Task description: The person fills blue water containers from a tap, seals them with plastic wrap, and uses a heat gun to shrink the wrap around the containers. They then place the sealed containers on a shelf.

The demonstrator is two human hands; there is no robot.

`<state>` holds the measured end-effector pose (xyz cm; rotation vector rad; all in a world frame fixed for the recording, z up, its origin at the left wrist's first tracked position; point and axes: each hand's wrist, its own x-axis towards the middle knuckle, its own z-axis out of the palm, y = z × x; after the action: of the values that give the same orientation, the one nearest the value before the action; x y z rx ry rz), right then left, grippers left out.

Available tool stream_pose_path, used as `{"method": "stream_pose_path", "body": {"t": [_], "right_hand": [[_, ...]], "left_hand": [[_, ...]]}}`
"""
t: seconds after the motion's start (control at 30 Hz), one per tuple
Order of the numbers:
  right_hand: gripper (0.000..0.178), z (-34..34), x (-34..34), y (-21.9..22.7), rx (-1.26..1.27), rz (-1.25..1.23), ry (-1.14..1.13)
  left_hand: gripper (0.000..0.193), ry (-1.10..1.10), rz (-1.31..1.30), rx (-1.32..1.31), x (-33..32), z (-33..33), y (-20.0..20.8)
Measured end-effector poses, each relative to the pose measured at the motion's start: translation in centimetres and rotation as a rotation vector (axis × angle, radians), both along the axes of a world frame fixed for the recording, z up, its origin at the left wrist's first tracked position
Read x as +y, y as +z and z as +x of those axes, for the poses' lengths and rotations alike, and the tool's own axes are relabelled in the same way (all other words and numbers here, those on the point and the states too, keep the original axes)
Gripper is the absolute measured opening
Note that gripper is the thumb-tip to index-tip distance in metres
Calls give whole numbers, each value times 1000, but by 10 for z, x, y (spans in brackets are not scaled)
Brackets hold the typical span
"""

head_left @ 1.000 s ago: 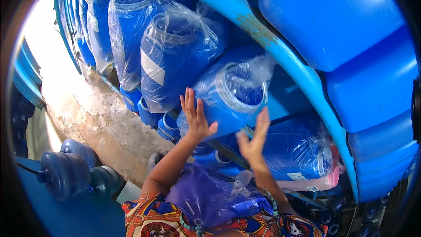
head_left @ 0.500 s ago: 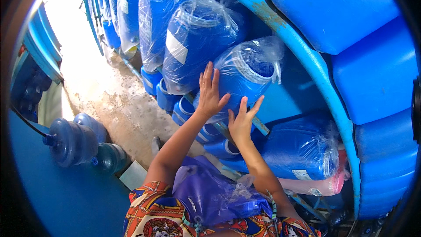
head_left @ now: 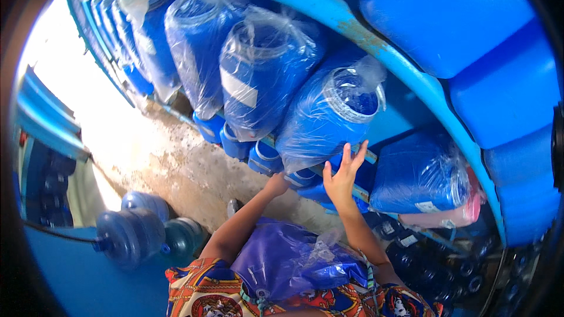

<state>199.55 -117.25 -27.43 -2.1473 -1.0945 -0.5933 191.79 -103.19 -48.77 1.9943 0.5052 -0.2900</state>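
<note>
1. The blue drum (head_left: 314,126), sheathed in clear plastic, leans with its white-rimmed round mouth toward the upper right and its base toward the person; it stands on the rack, just ahead of both hands.
2. Close on its left is a second wrapped drum (head_left: 267,76) with a pale label, and a third wrapped drum (head_left: 197,53) stands beyond that – both hem it in on that side.
3. To its right, a wrapped blue container (head_left: 411,176) lies on its side above a pink wrapped bundle (head_left: 446,217).
4. Below its base, small open blue tubs (head_left: 264,158) sit in a row along the edge of the floor (head_left: 158,152).
5. A curved light-blue beam (head_left: 405,70), worn in one patch, crosses above and to the right, with big blue containers (head_left: 446,17) beyond it.
6. The left hand (head_left: 275,184) is at the drum's lower near corner, forearm slanting up and rightward; its grip has the fingers drawn in, and whether they pinch the plastic I cannot tell.
7. The right hand (head_left: 342,175) is raised by the drum's near side, back toward the camera – its grip spread, thumb apart, fingertips upward; contact is unclear.
8. Large water bottles (head_left: 130,238) lie at lower left.
</note>
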Motion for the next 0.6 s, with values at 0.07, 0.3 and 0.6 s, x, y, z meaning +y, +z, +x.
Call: {"method": "stream_pose_path", "body": {"t": [0.07, 0.3, 0.6], "right_hand": [[86, -16, 6, 0, 16, 27, -19], [84, -45, 1, -3, 233, 2, -235], [64, -70, -113, -54, 1119, -875, 53]], "left_hand": [[49, -110, -20, -86, 20, -1, 9], [42, -263, -49, -211, 47, -1, 59], [45, -817, 107, -332, -5, -11, 75]]}}
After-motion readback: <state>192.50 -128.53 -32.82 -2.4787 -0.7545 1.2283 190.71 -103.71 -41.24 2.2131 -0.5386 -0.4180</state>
